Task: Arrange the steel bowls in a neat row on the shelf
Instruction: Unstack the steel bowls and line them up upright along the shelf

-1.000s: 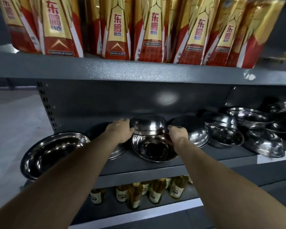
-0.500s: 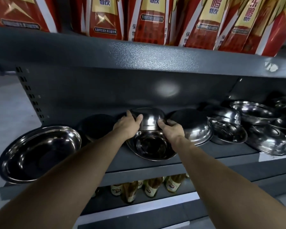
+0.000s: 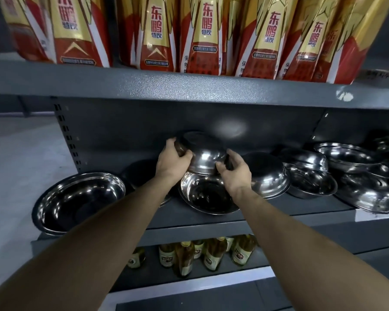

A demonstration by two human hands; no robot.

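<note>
Both hands hold one upside-down steel bowl (image 3: 203,153) at mid-shelf: my left hand (image 3: 172,162) grips its left rim, my right hand (image 3: 233,173) its right rim. It is lifted and tilted above a second bowl (image 3: 208,198) that leans open toward me on the grey shelf (image 3: 211,225). A large bowl (image 3: 79,200) leans at the shelf's left end. Another overturned bowl (image 3: 267,176) lies just right of my right hand. Several more bowls (image 3: 337,171) are jumbled at the right.
The shelf above (image 3: 189,88) carries red and gold drink packs (image 3: 202,34) and hangs low over the bowls. Glass bottles (image 3: 189,254) stand on the shelf below. A dark bowl (image 3: 139,173) sits behind my left forearm. Pale floor lies to the left.
The overturned bowl between my hands has risen off the lower bowl and tipped back toward the shelf's rear wall. My hands rose with it.
</note>
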